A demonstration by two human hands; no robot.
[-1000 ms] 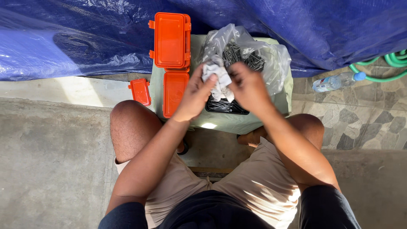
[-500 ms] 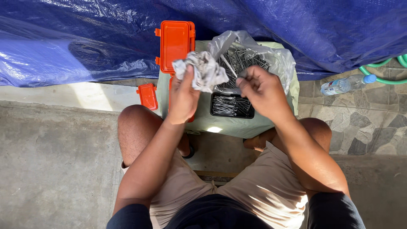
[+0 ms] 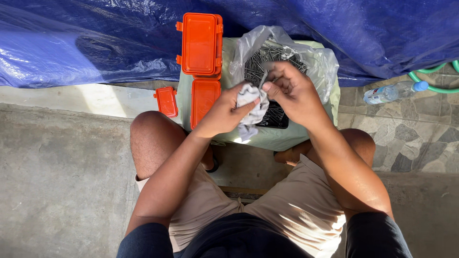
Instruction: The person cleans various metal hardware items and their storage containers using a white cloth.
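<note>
From the head view, I saw the left hand point(image 3: 224, 112) had drawn back in, fingers closed on the grey rag point(image 3: 251, 107); the right hand point(image 3: 291, 91), at three o'clock, pinched it above the bag of nails point(image 3: 282, 52).

Left hand point(image 3: 224, 114) is gripping a crumpled grey cloth point(image 3: 251, 107), and right hand point(image 3: 291, 91) is pinching into it from three o'clock. Beyond them, at twelve o'clock, a clear plastic bag point(image 3: 313, 59) of dark nails point(image 3: 258, 64) is sitting open. An open orange case point(image 3: 203, 64) is lying at ten o'clock, just beside it.
</note>
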